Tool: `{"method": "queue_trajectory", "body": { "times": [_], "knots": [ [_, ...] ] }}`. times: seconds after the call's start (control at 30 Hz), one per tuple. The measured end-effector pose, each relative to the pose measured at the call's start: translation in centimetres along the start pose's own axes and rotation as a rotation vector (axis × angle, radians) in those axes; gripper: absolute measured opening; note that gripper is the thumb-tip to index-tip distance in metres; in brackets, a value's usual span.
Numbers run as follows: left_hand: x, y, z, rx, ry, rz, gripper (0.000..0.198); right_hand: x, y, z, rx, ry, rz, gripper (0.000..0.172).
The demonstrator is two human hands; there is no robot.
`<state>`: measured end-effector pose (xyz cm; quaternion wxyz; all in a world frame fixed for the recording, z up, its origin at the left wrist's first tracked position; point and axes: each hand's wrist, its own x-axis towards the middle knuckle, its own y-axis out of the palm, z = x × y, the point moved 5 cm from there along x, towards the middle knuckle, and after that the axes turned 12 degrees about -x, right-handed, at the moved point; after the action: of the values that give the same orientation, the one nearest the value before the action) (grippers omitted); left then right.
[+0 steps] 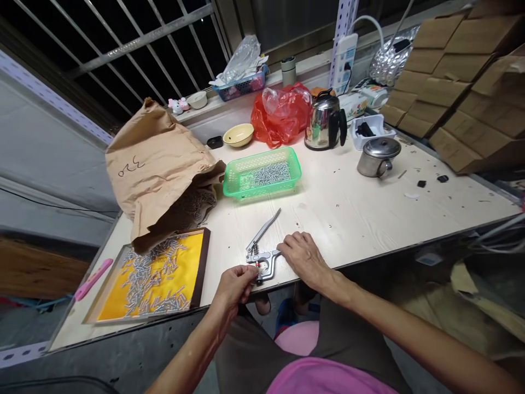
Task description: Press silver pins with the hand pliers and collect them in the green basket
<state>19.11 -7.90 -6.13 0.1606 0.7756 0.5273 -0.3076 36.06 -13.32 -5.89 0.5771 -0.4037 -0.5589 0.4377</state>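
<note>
We look down at a pale worktop [328, 219], where a pair of grey metal pliers [268, 255] lies at the near edge, between two bare hands. The right hand [305, 254] is curled over the lower handle, its wrist toward the edge; the upper handle slants up and away, well apart from the lower one. The left hand [235, 284] has its thumb and fingertips drawn together at the head of the pliers, by a small red tip; we cannot tell whether they pinch a tiny part. Beyond the pliers we see a green basket [262, 191] holding many small silvery pieces [273, 174]. To the left, more such pieces lie scattered in a shallow tray [200, 268] lined in yellow, with a pink cutter [93, 279] beside it. A crumpled brown paper bag [159, 158] leans open over the tray's far side. At the back we find a yellow bowl [238, 135], a red plastic bag [279, 115] and a steel kettle [322, 123]; nearer, on the right, stands a lidded metal cup [373, 161].
</note>
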Motion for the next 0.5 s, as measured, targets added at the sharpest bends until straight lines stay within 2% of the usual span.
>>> {"method": "queue_trajectory", "body": {
  "times": [0.23, 0.5],
  "knots": [
    [0.8, -0.2, 0.2, 0.023, -0.044, -0.008, 0.041, -0.1, 0.1, -0.1, -0.008, 0.025, -0.025, 0.013],
    [1.7, -0.2, 0.3, 0.153, -0.202, 0.110, 0.043, -0.1, -0.1, -0.3, 0.009, 0.007, 0.063, 0.016]
  ]
}}
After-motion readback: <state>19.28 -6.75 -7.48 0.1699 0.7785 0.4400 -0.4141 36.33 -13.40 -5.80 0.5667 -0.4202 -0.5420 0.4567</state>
